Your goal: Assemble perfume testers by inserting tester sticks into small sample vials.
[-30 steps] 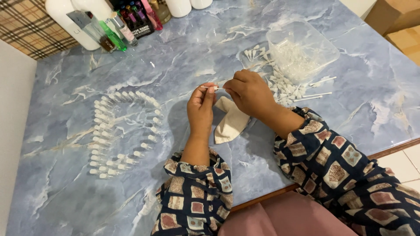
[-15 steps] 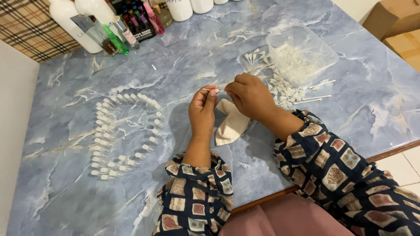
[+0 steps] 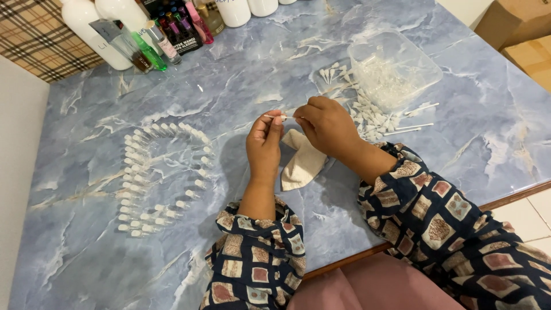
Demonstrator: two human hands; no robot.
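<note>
My left hand [image 3: 264, 143] and my right hand [image 3: 324, 123] meet above the blue marbled table [image 3: 241, 86]. Together they pinch a small white plastic tube piece [image 3: 279, 117] between their fingertips. Under the hands lies a folded beige cloth [image 3: 301, 163]. To the left, several small white capped pieces [image 3: 155, 178] lie side by side in a curved row. To the right, a loose heap of white plastic parts and thin sticks [image 3: 373, 117] is spread beside a clear plastic box [image 3: 396, 69] holding more of them.
Bottles stand along the table's far edge: white ones [image 3: 86, 28], small coloured ones [image 3: 172, 34] and a green one [image 3: 150, 54]. A cardboard box [image 3: 516, 28] sits at the top right. The table's wooden front edge [image 3: 505, 198] runs near my lap.
Both hands have stayed together over the cloth, with the small white piece now drawn out slightly between the fingertips. The rows and heap have not moved.
</note>
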